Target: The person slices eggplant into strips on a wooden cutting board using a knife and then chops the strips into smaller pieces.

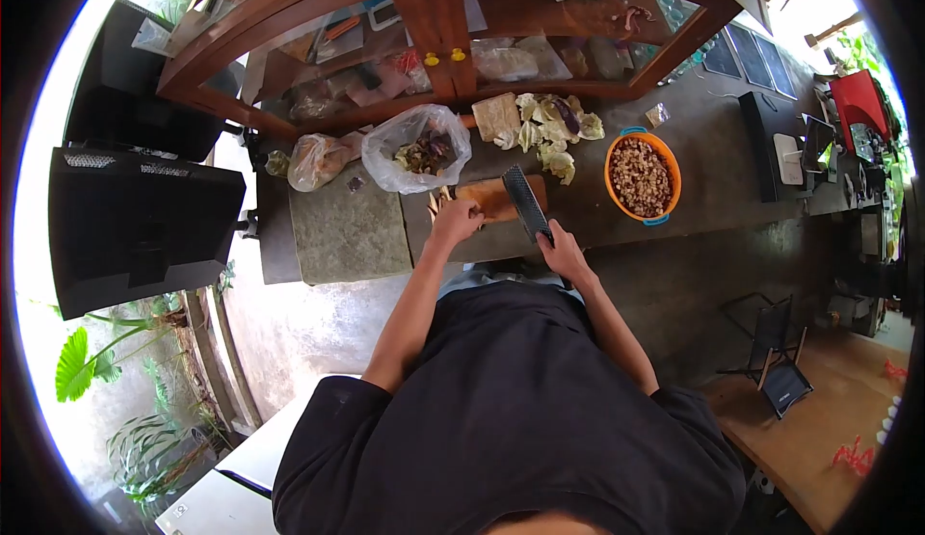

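My right hand [562, 246] is wrapped round the handle of a broad dark knife [525, 202], its blade lying over the right part of a wooden cutting board [496, 198]. At the board's left end, my left hand [458, 219] has its fingers bent together by some thin pale-and-dark pieces [438, 200]; what its fingertips hold is too small to make out. Behind the hands sits an open clear plastic bag [424, 149] with dark purplish scraps in it. Pale leaves or husks [554, 135] lie behind the board. To the right is an orange basket [677, 183] full of small brown-and-white chopped pieces.
A glass-fronted wooden cabinet [448, 29] stands along the back of the table. A tied bag [318, 161] and a grey mat [349, 227] are at the left. A black box [766, 145] stands at the right. Dark monitors [145, 231] hang at far left.
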A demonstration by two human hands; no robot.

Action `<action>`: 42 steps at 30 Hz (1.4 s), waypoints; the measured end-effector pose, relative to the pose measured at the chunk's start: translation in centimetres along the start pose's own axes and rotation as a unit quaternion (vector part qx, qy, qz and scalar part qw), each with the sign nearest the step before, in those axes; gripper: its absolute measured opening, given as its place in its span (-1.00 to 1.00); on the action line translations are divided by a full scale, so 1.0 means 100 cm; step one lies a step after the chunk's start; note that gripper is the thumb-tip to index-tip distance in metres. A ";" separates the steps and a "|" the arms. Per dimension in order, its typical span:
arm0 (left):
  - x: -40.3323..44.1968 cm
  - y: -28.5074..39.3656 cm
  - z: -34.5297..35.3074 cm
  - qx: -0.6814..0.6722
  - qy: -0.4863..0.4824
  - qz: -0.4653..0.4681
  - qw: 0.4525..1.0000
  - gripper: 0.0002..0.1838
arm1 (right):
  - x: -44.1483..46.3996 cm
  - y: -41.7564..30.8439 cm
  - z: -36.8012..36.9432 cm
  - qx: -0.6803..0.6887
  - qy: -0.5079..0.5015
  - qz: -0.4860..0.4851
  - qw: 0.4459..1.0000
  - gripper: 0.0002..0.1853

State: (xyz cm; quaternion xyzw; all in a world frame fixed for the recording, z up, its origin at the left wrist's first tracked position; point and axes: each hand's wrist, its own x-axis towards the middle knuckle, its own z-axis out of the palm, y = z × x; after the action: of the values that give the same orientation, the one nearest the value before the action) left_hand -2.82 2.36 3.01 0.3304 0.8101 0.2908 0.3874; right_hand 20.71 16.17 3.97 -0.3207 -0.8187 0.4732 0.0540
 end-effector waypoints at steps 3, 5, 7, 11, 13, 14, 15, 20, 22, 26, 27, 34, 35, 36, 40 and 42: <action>0.015 0.018 0.019 0.194 0.036 0.008 0.980 -0.82 | 0.004 0.016 -0.012 -0.009 0.016 -0.020 1.000 -0.75; 0.027 0.018 0.034 0.230 0.041 0.019 0.972 -0.84 | 0.005 0.023 -0.021 -0.019 0.018 -0.023 0.999 -0.76; 0.035 0.018 0.041 0.225 0.049 0.014 0.973 -0.84 | 0.009 0.027 -0.029 -0.030 0.018 -0.030 0.999 -0.76; 0.034 0.027 0.047 0.211 0.095 0.003 0.973 -0.78 | 0.019 0.032 -0.039 -0.032 -0.019 -0.033 0.999 -0.76; 0.030 0.027 0.052 0.197 0.129 0.030 0.971 -0.74 | 0.024 0.037 -0.039 -0.038 -0.033 -0.033 0.998 -0.77; 0.029 0.027 0.055 0.183 0.159 0.061 0.968 -0.69 | 0.027 0.040 -0.038 -0.045 -0.032 -0.059 0.997 -0.76; 0.029 0.023 0.058 0.183 0.161 0.057 0.968 -0.69 | 0.030 0.043 -0.037 -0.051 -0.032 -0.085 0.995 -0.76; 0.045 -0.031 0.091 0.167 0.214 0.112 0.956 -0.48 | 0.036 0.047 -0.035 -0.065 -0.047 -0.100 0.992 -0.77; 0.044 -0.040 0.099 0.186 0.242 0.125 0.944 -0.48 | 0.035 0.049 -0.036 -0.078 -0.039 -0.109 0.990 -0.78; 0.023 -0.004 0.095 0.058 0.238 0.159 0.956 -0.56 | 0.031 0.043 -0.044 -0.111 -0.028 -0.109 0.988 -0.80; 0.023 -0.005 0.099 0.057 0.236 0.160 0.957 -0.56 | 0.029 0.039 -0.047 -0.126 -0.019 -0.095 0.987 -0.80; 0.018 0.014 0.104 0.124 0.294 0.154 0.935 -0.69 | 0.032 0.033 -0.047 -0.139 -0.037 -0.111 0.983 -0.82; 0.022 0.008 0.108 0.133 0.286 0.153 0.936 -0.73 | 0.033 0.034 -0.043 -0.156 -0.027 -0.128 0.979 -0.82; 0.024 0.005 0.110 0.132 0.286 0.154 0.937 -0.73 | 0.034 0.033 -0.041 -0.173 -0.016 -0.145 0.974 -0.83; 0.017 0.012 0.107 0.171 0.277 0.154 0.933 -0.76 | 0.041 0.025 -0.034 -0.171 -0.026 -0.140 0.975 -0.83; 0.011 0.021 0.104 0.172 0.258 0.145 0.940 -0.75 | 0.044 0.025 -0.030 -0.170 -0.041 -0.145 0.974 -0.84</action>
State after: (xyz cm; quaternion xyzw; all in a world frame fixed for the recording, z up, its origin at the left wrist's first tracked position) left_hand 5.87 6.70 -1.45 0.4190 0.8633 0.2756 0.0560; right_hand 19.59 21.78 2.67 -0.1833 -0.9266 0.3267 0.0326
